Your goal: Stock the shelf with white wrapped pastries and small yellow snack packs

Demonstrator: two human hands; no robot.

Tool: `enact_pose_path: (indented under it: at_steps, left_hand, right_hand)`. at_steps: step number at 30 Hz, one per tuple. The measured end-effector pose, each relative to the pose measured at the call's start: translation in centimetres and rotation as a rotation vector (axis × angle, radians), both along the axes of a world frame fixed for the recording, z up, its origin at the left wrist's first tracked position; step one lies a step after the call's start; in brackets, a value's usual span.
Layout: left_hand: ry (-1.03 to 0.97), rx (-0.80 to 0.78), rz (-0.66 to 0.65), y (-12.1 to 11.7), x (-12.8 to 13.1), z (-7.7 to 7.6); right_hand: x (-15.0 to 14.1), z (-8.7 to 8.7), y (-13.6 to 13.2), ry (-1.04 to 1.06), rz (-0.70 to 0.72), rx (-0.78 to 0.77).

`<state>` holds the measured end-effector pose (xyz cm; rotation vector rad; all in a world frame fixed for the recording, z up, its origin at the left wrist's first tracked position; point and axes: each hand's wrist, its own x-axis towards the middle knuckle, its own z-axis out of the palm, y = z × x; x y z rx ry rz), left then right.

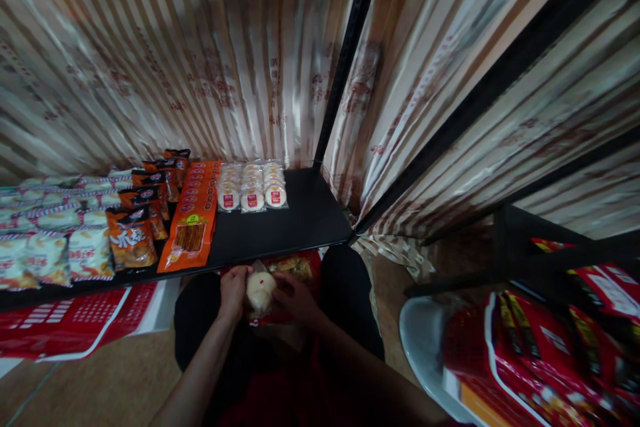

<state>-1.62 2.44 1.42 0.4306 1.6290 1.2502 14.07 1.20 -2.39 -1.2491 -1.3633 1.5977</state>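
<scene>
Left hand: The left hand [234,290] had its fingers bent and close together, clamped on the left side of the pack [261,290]. The thumb side lay near the top end.
Right hand: The right hand [296,297] had its fingers bent in, with the tips at the right edge of the pack. It was dark and blurry there, so I could not tell if they pinched it.
Pack: It was see-through, with something round and white inside. It sat between the two hands, above the lap.
Which way: The long way of the pack ran from the person toward the shelf. One end pointed at the shelf and the other at the person's tummy. The wide side, with a small red spot, faced up.
Red bag: A red bag [316,267] with a food picture lay in the lap, behind and under the pack.
Legs: Dark pants [345,287] showed on both sides of the hands.
Shelf: The black shelf [310,213] was just past the knees.
On it: White round packs [275,197] with red labels stood in three rows. To the left came flat orange packs [187,237], then small orange bags [131,238], then white bags [90,253].
Back: A striped curtain [225,33] hung behind the shelf.
Right side: A white tub [420,333] stood on the floor [395,307] beside big red bags [525,360].
</scene>
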Motion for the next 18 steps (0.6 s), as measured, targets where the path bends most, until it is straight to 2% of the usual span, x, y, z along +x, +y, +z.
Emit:
enact_pose_path:
  at_steps: [6, 18]
  left_hand:
    - [0.030, 0.007, -0.021, -0.1, -0.1, 0.2]
    - [0.011, 0.090, -0.121, -0.4, -0.1, 0.3]
  right_hand:
    - [-0.3, 0.6, -0.2, 0.097, 0.032, -0.140]
    - [-0.5, 2.7, -0.6, 0.018, -0.031, 0.010]
